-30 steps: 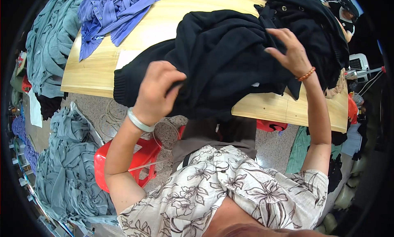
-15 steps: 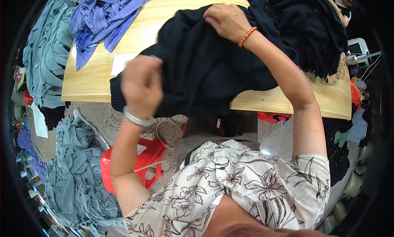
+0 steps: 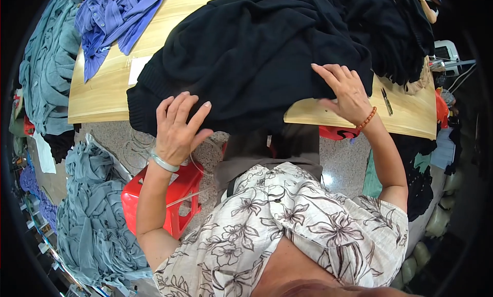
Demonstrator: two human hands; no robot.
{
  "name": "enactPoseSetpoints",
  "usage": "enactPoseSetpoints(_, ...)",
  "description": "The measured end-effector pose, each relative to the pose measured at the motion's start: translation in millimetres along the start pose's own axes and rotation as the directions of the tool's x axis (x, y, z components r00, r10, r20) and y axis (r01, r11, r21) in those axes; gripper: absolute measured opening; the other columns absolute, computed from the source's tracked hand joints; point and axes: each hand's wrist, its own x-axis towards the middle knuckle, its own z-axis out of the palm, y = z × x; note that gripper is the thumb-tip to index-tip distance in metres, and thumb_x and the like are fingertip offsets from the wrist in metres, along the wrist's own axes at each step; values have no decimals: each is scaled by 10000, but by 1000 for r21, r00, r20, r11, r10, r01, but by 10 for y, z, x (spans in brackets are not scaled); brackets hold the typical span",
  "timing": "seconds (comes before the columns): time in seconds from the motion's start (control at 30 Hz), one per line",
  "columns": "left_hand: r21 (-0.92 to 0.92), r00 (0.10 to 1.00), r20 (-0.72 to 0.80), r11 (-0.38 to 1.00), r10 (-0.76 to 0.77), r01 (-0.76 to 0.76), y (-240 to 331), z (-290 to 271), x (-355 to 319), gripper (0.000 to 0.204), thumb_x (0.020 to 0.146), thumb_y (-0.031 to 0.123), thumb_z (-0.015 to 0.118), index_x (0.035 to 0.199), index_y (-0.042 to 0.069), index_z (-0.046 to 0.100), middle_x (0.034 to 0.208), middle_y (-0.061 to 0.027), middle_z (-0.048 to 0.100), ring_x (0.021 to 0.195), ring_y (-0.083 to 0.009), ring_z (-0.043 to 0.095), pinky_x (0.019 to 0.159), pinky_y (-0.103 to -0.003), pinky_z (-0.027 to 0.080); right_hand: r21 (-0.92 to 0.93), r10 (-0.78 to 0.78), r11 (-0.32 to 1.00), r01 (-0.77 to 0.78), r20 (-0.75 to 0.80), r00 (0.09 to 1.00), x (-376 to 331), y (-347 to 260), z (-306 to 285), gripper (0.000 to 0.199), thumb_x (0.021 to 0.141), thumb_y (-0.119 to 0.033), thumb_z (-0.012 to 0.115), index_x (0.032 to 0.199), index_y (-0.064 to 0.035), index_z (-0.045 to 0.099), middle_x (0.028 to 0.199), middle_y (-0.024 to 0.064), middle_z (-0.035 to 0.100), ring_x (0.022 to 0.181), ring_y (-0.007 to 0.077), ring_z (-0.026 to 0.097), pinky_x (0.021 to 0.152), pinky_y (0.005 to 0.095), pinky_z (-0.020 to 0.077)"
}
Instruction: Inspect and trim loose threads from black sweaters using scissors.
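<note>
A black knit garment [image 3: 241, 66] with ribbed edges lies spread over the wooden table [image 3: 95, 101], part of it hanging past the front edge. My left hand [image 3: 177, 127], a pale bangle at its wrist, is at the garment's lower left, fingers spread and holding nothing. Toward the garment's right side, my right hand [image 3: 346, 94] wears an orange bead bracelet. Its fingers are apart, over the cloth's edge and the bare wood. Whether either hand presses on the fabric I cannot tell.
Purple buttoned garments [image 3: 110, 19] lie at the table's back left, more black clothing [image 3: 385, 35] at the back right. A pen [image 3: 386, 101] and white paper [image 3: 137, 70] rest on the table. Grey-green clothes [image 3: 102, 215] are heaped beside a red stool [image 3: 179, 194].
My right hand has let go of the cloth and come down toward the near right. My left hand has lowered slightly and opened. The garment now lies flatter and wider.
</note>
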Motion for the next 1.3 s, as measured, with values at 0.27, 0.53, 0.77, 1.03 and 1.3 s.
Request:
enactPoseSetpoints(0.27,-306,997,-7,949,-82,76,-73,-50,91,303,687,-23,676,980,30,617,973,-138,589,951,-319,581,854,-419,457,75,109,990,-119,124,986,141,446,-328,227,778,-99,677,1000,-51,679,958,128,672,911,338,643,819,406,523)
enactPoseSetpoints(0.53,-600,789,-318,756,-526,262,-1030,-515,929,184,954,119,610,1078,-17,623,898,10,603,792,-56,526,736,-191,432,-79,-164,985,154,-714,681,2177,1411,-1446,233,866,-89,531,1034,-5,669,833,189,687,841,324,684,763,386,547)
enactPoseSetpoints(0.77,-437,631,-494,798,-598,415,-1887,108,697,381,872,176,706,1192,6,586,1060,-91,590,974,-182,560,818,-276,475,113,-79,979,169,-551,831,2188,343,-490,569,857,-168,671,1372,-57,458,1334,213,494,1229,395,479,1042,412,409)
enactPoseSetpoints(1.03,-223,919,-201,930,-338,293,-1166,236,858,331,804,100,726,1111,30,622,1043,-147,591,993,-321,577,857,-369,467,77,-181,975,211,-287,941,1764,272,388,338,856,-316,705,1119,-108,669,953,54,624,978,231,569,885,353,451)
enactPoseSetpoints(1.3,-57,914,96,914,-395,401,-995,51,503,391,762,177,776,1078,30,598,957,-131,582,893,-327,575,781,-398,470,147,-276,939,312,-225,935,1648,-50,466,299,841,-369,708,990,-110,688,908,54,625,935,237,600,827,363,477)
